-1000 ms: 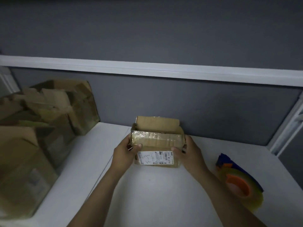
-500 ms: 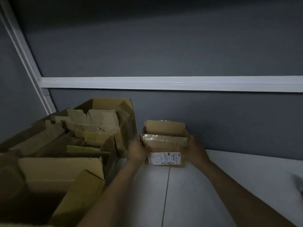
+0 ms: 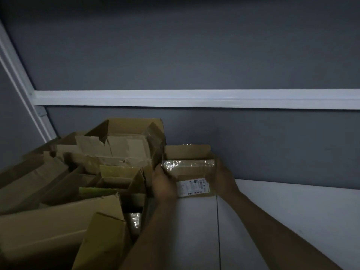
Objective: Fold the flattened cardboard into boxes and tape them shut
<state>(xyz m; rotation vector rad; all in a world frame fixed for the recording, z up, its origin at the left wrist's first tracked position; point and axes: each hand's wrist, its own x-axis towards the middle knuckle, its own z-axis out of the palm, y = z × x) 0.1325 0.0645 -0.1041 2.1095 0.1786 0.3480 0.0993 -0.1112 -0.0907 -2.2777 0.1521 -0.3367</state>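
The small cardboard box (image 3: pixel 191 172) sits at the table's (image 3: pixel 282 207) far edge against the grey wall (image 3: pixel 253 143), just beside a heap of cardboard (image 3: pixel 78 184). The left hand (image 3: pixel 163 185) grips its left side and the right hand (image 3: pixel 224 178) its right. In the dim light, its rear flap appears upright.

1 view, from a camera worn on the person's head, looking forward and down along both forearms. it faces a grey partition wall (image 3: pixel 194 55), whose white rail (image 3: pixel 194 98) crosses the frame at mid height. the wide lens slants the white corner post (image 3: pixel 21 82) at the left edge. the left hand (image 3: pixel 164 184) and right hand (image 3: pixel 224 178), holding a small cardboard box (image 3: pixel 190 168), sit just below centre at the end of outstretched arms. the white table (image 3: pixel 292 211) fills the lower right. a heap of cardboard boxes (image 3: pixel 78 182) fills the lower left, nearest the lens, cut by the frame edge.
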